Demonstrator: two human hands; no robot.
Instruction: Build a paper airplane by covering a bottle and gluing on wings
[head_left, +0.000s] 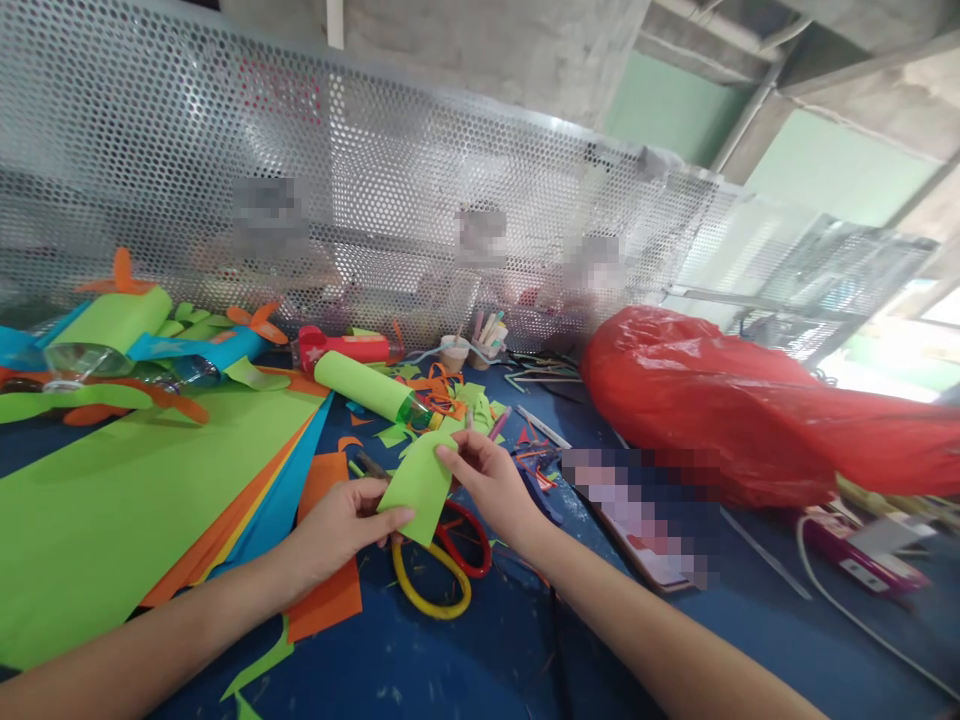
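A small piece of lime-green paper (pixel 421 487) is held up between my two hands over the blue table. My left hand (pixel 356 517) pinches its lower left edge between thumb and fingers. At its upper right corner, my right hand (pixel 491 477) pinches it the same way. Below the paper lie scissors with one yellow and one red handle loop (pixel 433 607); their blades are hidden. Just behind, a plastic bottle wrapped in green paper (pixel 364 387) lies on its side among cut scraps. An orange paper sheet (pixel 330 590) lies beneath my left forearm.
Large coloured sheets (pixel 150 480) are stacked at left, with paper-wrapped bottles (pixel 120 325) behind. A red plastic bag (pixel 697 400) bulges at right, near a blurred flat object (pixel 637 525) and a purple power strip (pixel 855 550). Perforated metal panels (pixel 405 200) stand behind the cups (pixel 454 352).
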